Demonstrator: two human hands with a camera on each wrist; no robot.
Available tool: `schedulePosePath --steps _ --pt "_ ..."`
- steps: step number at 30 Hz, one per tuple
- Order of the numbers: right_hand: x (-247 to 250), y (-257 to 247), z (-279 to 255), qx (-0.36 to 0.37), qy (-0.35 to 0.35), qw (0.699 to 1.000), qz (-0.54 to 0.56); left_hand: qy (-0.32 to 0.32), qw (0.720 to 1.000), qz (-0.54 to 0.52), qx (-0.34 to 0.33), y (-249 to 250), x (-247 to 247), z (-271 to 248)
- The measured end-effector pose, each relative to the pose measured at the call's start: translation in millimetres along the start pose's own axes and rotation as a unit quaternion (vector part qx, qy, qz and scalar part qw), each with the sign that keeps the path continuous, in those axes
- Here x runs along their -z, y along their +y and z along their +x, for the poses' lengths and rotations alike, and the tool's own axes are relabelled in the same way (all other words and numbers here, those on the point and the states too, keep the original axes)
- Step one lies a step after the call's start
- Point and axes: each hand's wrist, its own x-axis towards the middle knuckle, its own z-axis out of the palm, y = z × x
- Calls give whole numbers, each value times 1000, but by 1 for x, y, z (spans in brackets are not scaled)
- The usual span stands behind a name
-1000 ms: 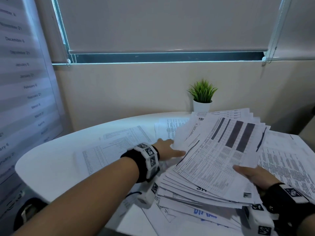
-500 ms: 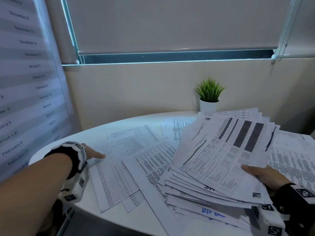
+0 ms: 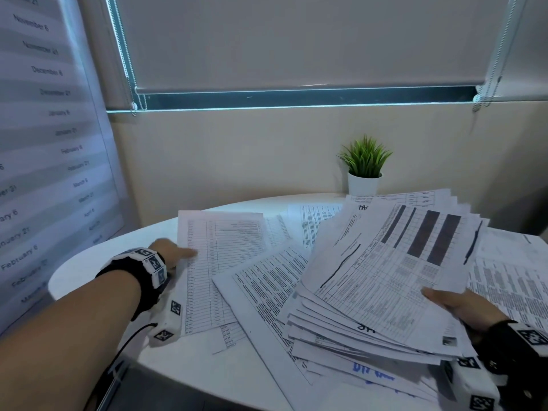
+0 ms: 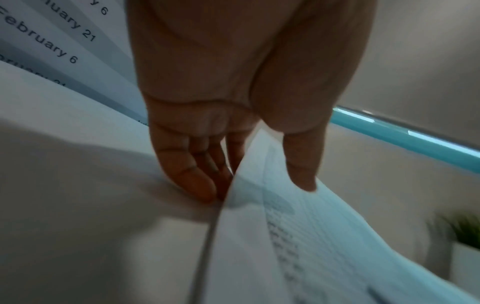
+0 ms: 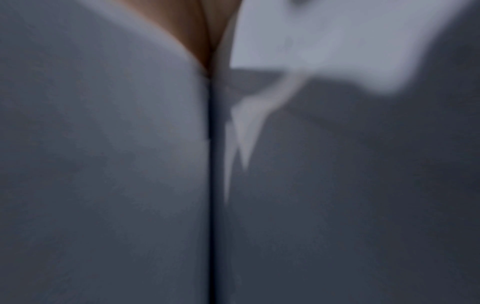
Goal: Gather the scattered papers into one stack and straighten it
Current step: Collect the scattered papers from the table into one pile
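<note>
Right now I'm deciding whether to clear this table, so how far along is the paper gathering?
Partly done. The right hand holds a thick, fanned stack, not squared. The left hand pinches a loose sheet by its edge. Other papers lie scattered on the table, and straightening remains.

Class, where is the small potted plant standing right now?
In the head view the potted plant stands at the table's far edge by the wall, right of centre, just behind the fanned stack.

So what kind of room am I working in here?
Probably an office or meeting room: printed forms spread over a round white table, a roller blind on the window, and a wall chart listing dates.
</note>
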Motion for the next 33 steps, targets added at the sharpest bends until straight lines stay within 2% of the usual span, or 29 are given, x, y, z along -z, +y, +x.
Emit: schedulePosePath --steps 2,3,5,7,10,12,17,21,24,28,33 --pt "0 2 3 -6 15 1000 -8 -67 993 99 -2 -4 -4 -3" --pt "1 4 5 -7 20 1000 -11 -68 989 128 -18 -4 -6 -2" --pt "1 5 6 -11 21 1000 -20 -32 987 145 -56 1 -9 1" --pt "0 2 2 -17 20 999 -21 37 987 133 -84 11 -8 3" --pt "4 7 8 -16 21 999 -37 115 986 48 -114 27 -1 14" --pt "4 7 6 -11 10 1000 3 129 983 16 -128 37 1 25" --pt "1 -2 0 -10 -20 999 37 63 987 40 -139 68 -25 30" --pt "2 -4 -1 -27 17 999 38 -32 983 163 -84 70 -57 32" --pt "1 1 5 -28 28 999 -8 -87 981 169 -46 71 -67 34" --pt "4 -4 2 -9 26 999 -24 -99 974 198 -42 76 -68 35" --pt "-5 -19 -15 -12 35 998 41 -76 979 162 -92 80 -69 33"
